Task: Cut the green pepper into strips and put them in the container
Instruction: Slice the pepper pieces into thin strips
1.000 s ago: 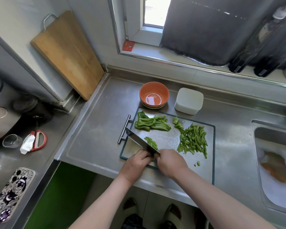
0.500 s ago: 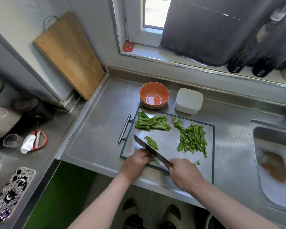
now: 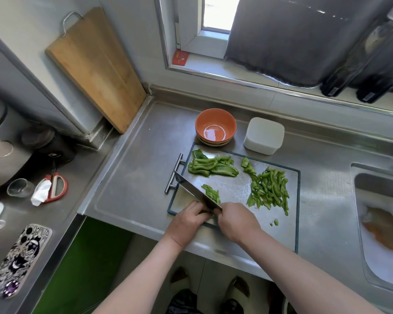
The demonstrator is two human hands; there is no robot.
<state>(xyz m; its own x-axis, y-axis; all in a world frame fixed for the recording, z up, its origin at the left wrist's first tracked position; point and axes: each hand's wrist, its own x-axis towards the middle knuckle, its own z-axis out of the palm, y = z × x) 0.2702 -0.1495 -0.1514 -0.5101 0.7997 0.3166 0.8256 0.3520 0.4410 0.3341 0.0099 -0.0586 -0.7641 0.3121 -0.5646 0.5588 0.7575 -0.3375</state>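
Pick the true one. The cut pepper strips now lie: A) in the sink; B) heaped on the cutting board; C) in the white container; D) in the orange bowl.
B: the cut pepper strips lie heaped on the right part of the cutting board, to the right of the knife that the right hand grips; the orange bowl shows no green.

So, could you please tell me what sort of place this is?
Most likely a small home kitchen: a stainless steel counter with a sink set into it, and a cutting board carrying green pepper strips.
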